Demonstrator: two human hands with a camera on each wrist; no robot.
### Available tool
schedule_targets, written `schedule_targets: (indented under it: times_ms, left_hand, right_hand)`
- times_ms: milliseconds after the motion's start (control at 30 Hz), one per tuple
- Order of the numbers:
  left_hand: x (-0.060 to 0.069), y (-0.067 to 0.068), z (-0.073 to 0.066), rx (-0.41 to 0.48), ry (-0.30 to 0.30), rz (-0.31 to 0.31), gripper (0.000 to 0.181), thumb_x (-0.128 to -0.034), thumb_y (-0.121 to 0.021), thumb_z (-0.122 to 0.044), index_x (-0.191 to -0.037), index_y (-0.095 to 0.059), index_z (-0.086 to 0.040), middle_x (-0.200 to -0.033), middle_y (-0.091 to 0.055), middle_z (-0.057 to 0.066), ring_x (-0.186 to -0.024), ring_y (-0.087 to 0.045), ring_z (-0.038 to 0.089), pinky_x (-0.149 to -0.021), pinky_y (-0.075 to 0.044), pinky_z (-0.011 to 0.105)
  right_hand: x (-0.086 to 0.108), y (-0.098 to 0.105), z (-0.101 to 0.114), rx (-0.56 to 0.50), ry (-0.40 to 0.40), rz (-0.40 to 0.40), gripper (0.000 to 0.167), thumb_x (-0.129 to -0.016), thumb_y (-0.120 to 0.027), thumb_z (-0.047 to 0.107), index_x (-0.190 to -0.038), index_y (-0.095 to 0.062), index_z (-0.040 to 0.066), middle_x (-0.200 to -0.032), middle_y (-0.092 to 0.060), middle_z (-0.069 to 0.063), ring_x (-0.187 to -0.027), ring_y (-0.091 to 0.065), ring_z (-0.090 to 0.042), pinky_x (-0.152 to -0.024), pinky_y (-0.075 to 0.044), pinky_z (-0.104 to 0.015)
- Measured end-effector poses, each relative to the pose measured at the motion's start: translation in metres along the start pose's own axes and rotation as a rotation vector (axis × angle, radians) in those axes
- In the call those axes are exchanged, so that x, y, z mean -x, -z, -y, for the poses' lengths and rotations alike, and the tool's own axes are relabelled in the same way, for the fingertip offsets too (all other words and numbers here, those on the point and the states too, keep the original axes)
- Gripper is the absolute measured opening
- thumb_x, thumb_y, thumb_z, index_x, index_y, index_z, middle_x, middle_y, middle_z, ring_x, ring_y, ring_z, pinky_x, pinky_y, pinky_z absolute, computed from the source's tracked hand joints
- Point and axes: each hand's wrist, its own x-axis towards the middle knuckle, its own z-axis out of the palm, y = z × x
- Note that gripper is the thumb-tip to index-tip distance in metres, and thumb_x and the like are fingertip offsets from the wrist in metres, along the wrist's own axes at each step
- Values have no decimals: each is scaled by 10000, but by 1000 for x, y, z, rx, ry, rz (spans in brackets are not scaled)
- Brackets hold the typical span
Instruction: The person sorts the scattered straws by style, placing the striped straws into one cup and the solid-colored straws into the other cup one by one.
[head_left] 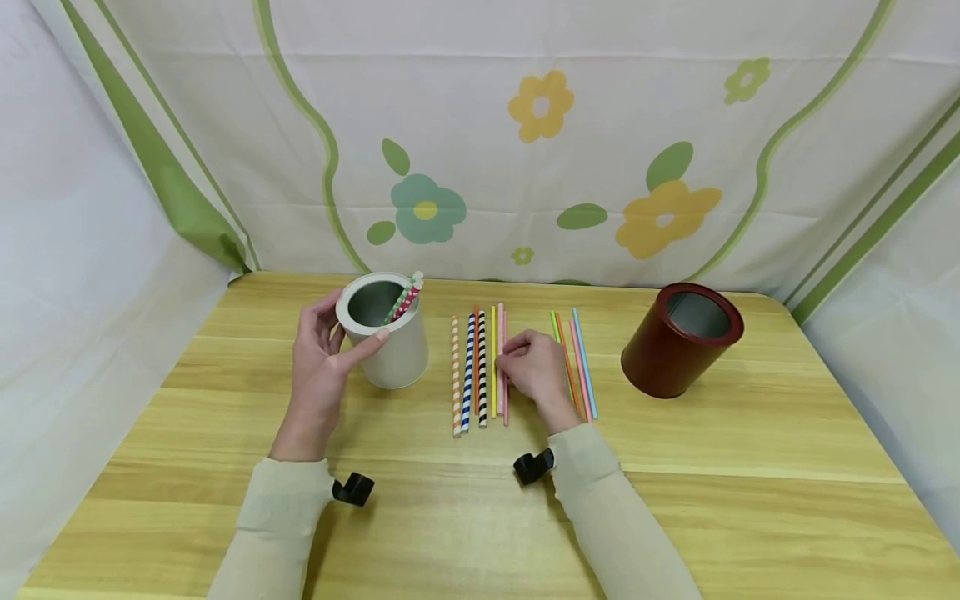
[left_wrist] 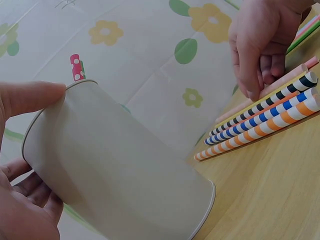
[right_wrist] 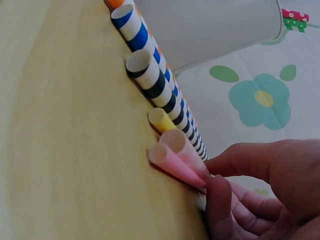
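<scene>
My left hand (head_left: 317, 367) grips a whitish canister (head_left: 397, 360) by its rim, with the thumb at the near side and the fingers round the far left. Two dotted paper straws, a pinkish-red one (left_wrist: 76, 66) and a green one (right_wrist: 295, 23), stick out of it. At the row of straws, my right hand (head_left: 536, 367) pinches a thick pale pink straw (right_wrist: 176, 142) between thumb and forefinger. A thinner pink straw (right_wrist: 170, 159) lies right against it. To their left lie yellow (right_wrist: 160, 119), black-striped (head_left: 482, 375), thin orange, blue-striped (head_left: 468, 367) and orange-striped (head_left: 455, 375) straws.
A dark red canister (head_left: 660, 354) stands at the right, its mouth uncovered. Between it and my right hand lie several thin straws, among them a blue straw (head_left: 585, 367) and a green straw (head_left: 555, 325). A flowered curtain (head_left: 465, 100) hangs behind the wooden table (head_left: 420, 517).
</scene>
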Motion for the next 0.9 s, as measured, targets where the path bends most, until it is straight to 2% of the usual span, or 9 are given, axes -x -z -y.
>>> schedule_targets:
  times_ms: [233, 467, 900]
  left_hand:
    - [0, 0, -1, -1, -1, -4, 777, -893, -810, 34, -1549, -410, -84, -1535, -498, 18, -1450, -457, 157, -1370, -243, 348]
    - [0, 0, 0, 1, 2, -1, 781, -890, -814, 37, -1547, -409, -83, -1528, -498, 19, -1452, -458, 160, -1368, -247, 340]
    - [0, 0, 0, -4, -2, 3, 779, -899, -810, 27, -1553, -402, -85, -1545, -488, 27, -1466, -448, 167, -1370, -242, 346]
  right_hand:
    - [1, 7, 3, 158, 26, -12, 135, -886, -816, 169, -975, -751, 92, -882, -755, -62, -720, -671, -174, -578, -522, -246]
    - [4, 8, 6, 242, 50, -20, 157, -880, -849, 192, -912, -731, 94, -889, -735, -63, -763, -665, -197, -615, -540, -280]
    - [10, 5, 8, 323, 79, -43, 230, -892, -875, 195, -772, -705, 96, -741, -717, -49, -559, -659, -153, -506, -522, -256]
